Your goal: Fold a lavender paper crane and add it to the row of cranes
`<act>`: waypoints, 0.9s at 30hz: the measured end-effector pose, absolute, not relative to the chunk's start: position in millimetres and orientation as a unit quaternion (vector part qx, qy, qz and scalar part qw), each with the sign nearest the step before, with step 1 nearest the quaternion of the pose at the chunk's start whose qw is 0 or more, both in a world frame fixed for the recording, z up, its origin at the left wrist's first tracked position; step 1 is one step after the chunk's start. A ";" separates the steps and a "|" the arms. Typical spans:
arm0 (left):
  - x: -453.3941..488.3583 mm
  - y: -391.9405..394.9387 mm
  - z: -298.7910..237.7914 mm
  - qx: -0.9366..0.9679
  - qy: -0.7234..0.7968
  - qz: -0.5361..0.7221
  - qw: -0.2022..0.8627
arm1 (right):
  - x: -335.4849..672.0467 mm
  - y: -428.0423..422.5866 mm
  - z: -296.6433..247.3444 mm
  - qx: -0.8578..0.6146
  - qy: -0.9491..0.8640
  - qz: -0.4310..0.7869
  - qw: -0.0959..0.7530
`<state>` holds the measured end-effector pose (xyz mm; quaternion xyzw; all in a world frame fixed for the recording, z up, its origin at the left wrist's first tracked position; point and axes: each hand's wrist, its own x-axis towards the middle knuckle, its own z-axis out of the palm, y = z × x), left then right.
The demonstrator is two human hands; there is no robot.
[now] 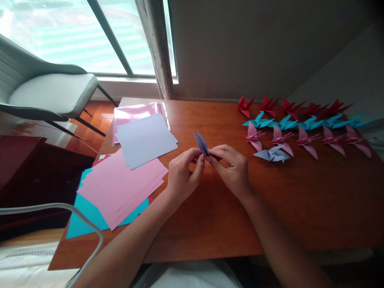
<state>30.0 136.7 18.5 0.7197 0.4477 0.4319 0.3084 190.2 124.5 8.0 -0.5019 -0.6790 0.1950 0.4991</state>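
Observation:
Above the middle of the table, a folded piece of lavender origami paper sticks up between my two hands. My left hand pinches its lower end from the left, thumb and forefinger together. From the right, my right hand pinches the same end, its fingertips nearly touching the left ones. The fingers hide the lower part of the fold. To the right of my hands lies a finished lavender paper crane. Left of them, flat lavender sheets rest partly on pink sheets.
Rows of red, turquoise and pink paper cranes line the table's right side. Turquoise sheets lie under the pink ones, near a glossy pink packet. A white cable loops at lower left. A chair stands by the window.

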 end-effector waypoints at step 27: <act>25.0 143.8 18.7 0.751 0.364 0.500 0.231 | 200.5 124.3 15.0 -0.476 -0.677 0.194 0.526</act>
